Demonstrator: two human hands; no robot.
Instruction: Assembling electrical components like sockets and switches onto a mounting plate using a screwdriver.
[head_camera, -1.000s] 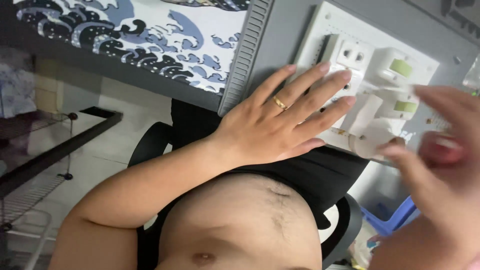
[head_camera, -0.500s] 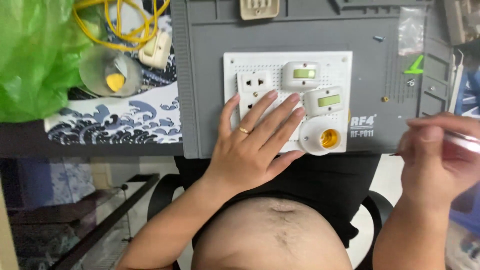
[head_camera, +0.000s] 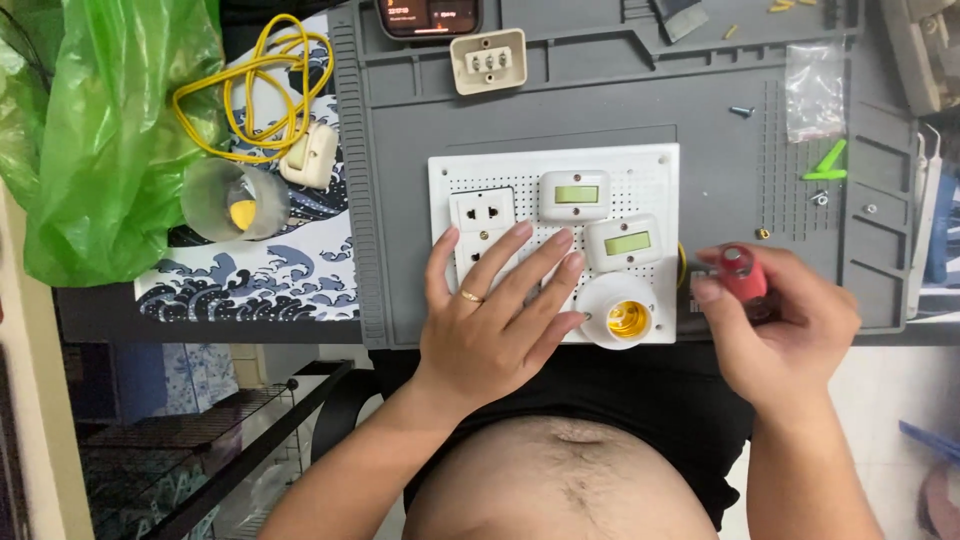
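Observation:
My left hand (head_camera: 492, 310) lies flat with spread fingers on a white perforated board (head_camera: 655, 165), covering its lower left part. The board carries a white double socket (head_camera: 481, 211), two white modules with small green displays (head_camera: 574, 194), and a white lamp holder (head_camera: 620, 312) with a brass inside at its lower right. My right hand (head_camera: 780, 320) is closed around a red-handled tool (head_camera: 741, 274), just right of the board's edge. The tool's tip is hidden by my fingers.
The board lies on a grey work mat (head_camera: 600, 100). Behind it are a phone (head_camera: 428, 14), a cream terminal block (head_camera: 489, 60) and a small clear bag (head_camera: 813, 88). To the left: a green plastic bag (head_camera: 100, 140), a yellow wire coil (head_camera: 250, 90), a clear cup (head_camera: 232, 200).
The view has swung from the desk edge to straight above the board. My right hand moved in from the right with the red-handled tool. My left hand stayed flat on the board.

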